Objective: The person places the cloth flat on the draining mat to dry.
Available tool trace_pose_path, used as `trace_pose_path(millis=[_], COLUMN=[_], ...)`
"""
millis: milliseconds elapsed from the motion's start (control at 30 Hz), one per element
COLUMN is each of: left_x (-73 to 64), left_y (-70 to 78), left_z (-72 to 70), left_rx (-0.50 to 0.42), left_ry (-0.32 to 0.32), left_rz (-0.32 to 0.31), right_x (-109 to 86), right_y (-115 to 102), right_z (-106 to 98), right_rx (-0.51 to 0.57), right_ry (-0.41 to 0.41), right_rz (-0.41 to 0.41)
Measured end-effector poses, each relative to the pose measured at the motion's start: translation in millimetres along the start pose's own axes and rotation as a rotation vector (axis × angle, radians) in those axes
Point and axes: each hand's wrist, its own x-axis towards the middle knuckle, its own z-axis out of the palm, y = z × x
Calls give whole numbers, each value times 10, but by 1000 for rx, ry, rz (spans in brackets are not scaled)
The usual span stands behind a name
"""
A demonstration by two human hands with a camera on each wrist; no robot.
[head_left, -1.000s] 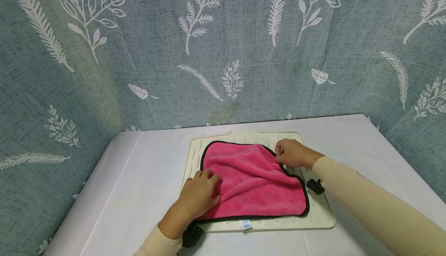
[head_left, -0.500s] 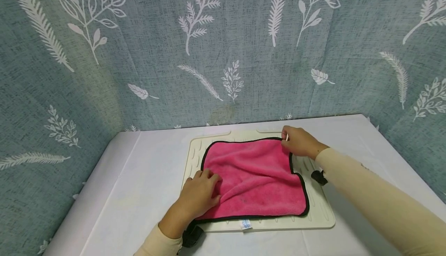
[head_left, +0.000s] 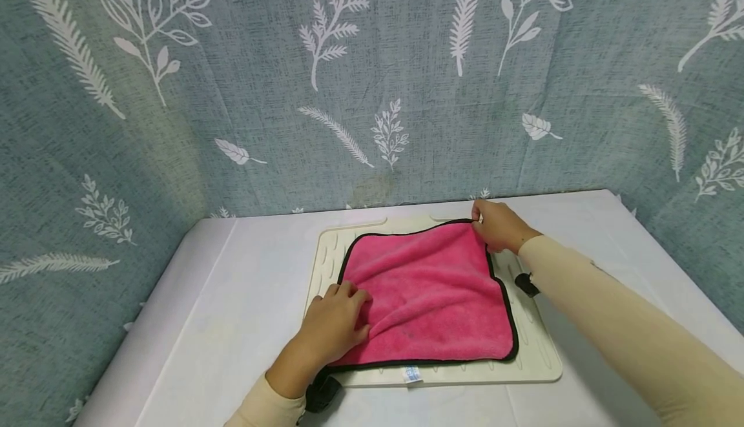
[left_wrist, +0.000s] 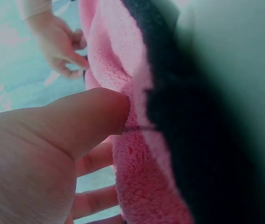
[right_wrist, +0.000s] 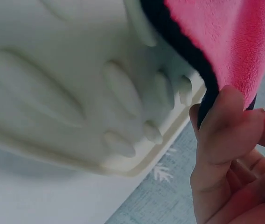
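A pink plush towel [head_left: 430,311] with black edging lies spread over a ribbed cream mat [head_left: 540,349], with soft folds running across its middle. My right hand [head_left: 500,225] pinches its far right corner between thumb and fingers; in the right wrist view the pinched towel corner [right_wrist: 226,60] is lifted above the mat. On the towel's left side rests my left hand [head_left: 334,323], its thumb and spread fingers touching the pink pile. Close up in the left wrist view, the thumb [left_wrist: 100,109] lies against the towel, with fingertips beside it.
The mat sits on a white-covered table [head_left: 215,311], with a small printed tag [head_left: 411,374] at the near edge. A grey-green leaf-patterned curtain [head_left: 372,91] stands behind and at both sides. Each wrist carries a black camera [head_left: 526,283].
My right hand has moved away from me and slightly right, drawing the towel's far right corner outward. The towel's right side has straightened and its folds have eased. My left hand stays put.
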Motion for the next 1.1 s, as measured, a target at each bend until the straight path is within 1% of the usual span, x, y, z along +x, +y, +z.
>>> trace_pose_path(millis=[67, 167, 333, 500, 667, 733, 900, 1100], left_x=[3, 6, 13, 21, 20, 21, 21, 13], left_y=[-1, -4, -9, -6, -10, -13, -20, -34], left_z=[5, 15, 27, 28, 29, 30, 28, 20], left_rx=[2, 6, 12, 9, 9, 10, 10, 12], left_ry=[3, 8, 14, 9, 7, 5, -5, -6], left_rz=[-3, -2, 5, 2, -1, -3, -12, -14], right_x=[38, 82, 116, 115, 145, 151, 135, 49], right_y=[-8, -15, -4, 3, 19, 24, 32, 53], right_z=[1, -7, -28, -31, -4, 0, 21, 69], right_rx=[-1, -41, -87, -107, -128, -149, -145, -53], right_ry=[13, 24, -2, -24, -4, 1, -16, -39], right_rz=[-3, -2, 16, 14, -7, -28, -56, -61])
